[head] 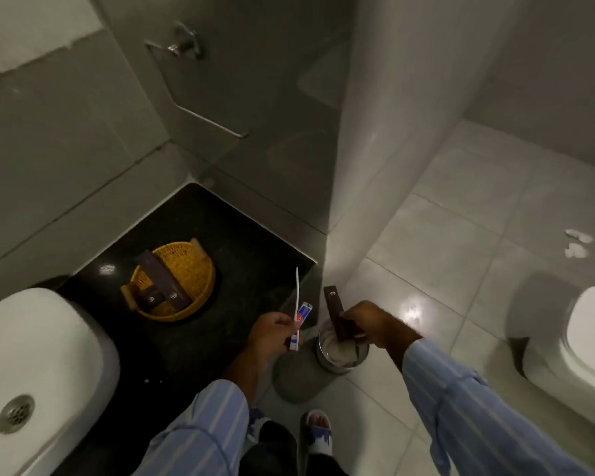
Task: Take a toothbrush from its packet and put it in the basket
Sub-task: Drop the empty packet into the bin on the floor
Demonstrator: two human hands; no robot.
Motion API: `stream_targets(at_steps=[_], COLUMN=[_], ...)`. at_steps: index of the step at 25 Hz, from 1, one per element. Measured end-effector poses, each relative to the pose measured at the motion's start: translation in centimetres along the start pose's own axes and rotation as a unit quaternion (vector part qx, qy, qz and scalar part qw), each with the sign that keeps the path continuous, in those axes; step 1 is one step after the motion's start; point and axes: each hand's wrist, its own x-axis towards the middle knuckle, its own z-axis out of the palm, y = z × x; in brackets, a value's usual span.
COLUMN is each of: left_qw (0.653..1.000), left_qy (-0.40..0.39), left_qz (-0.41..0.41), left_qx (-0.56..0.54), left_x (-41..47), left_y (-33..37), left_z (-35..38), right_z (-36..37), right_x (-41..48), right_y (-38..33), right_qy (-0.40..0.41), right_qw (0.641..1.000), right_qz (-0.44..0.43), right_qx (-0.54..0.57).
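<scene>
My left hand (pixel 272 333) grips a white toothbrush (pixel 298 297), handle pointing up and bristle head down by my fingers, together with a small red and blue tube (pixel 303 312). My right hand (pixel 368 324) is closed on a dark brown packet (pixel 335 312), held over a small steel bin (pixel 340 352) on the floor. A yellow wicker basket (pixel 200 266) sits on the black counter (pixel 220 221) to the left of my hands, with two more dark brown packets (pixel 162 280) lying in it.
A white sink (pixel 38 365) with a metal drain takes the lower left. A tiled wall corner (pixel 354 166) stands just behind my hands. A metal towel rail (pixel 207 118) hangs on the wall. A white toilet (pixel 581 338) is at the right. My sandalled feet (pixel 316 431) show below.
</scene>
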Motion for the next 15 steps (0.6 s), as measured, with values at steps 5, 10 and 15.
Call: stream_targets(at_steps=[5,10,15], left_qw=[0.997,0.995,0.995], left_qy=[-0.042,-0.055,-0.043], left_qz=[-0.001,-0.024,-0.033], left_qx=[0.057,0.076,0.08], left_x=[1.8,3.3,4.5], left_y=[-1.2,-1.2,-1.1], left_z=[3.7,4.7,3.6], right_z=[-1.5,-2.4,-2.9], right_x=[2.5,3.8,4.8], right_y=[6.0,7.0,6.1], right_qy=[0.041,0.059,0.046], right_qw=[0.994,0.984,0.953], right_qz=[0.072,0.099,0.091], right_qx=[0.068,0.133,0.284])
